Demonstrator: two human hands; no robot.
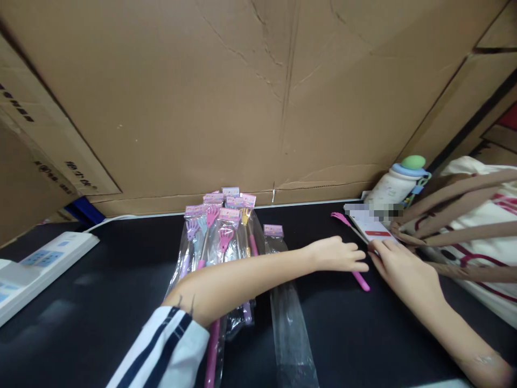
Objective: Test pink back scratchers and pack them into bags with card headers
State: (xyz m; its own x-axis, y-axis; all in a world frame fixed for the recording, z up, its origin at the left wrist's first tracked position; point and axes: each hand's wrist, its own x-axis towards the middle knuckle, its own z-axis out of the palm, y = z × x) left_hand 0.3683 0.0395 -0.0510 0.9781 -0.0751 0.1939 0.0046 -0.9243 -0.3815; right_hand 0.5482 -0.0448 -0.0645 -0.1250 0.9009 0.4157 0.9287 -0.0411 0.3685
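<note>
My left hand (337, 255) reaches across the black table (121, 302), fingers curled down over a loose pink back scratcher (361, 280) whose claw end (338, 217) points away. My right hand (398, 261) lies flat beside it, fingertips touching a phone (371, 226) with a white screen. A pile of bagged back scratchers (220, 237) in clear sleeves with pink header cards lies under my left forearm. One empty clear sleeve (285, 307) lies to their right.
A cardboard wall (242, 108) closes the far side. A white power strip (36, 269) sits at the left. At the right stand a bottle with a green cap (398, 183) and a canvas bag with brown straps (476, 226).
</note>
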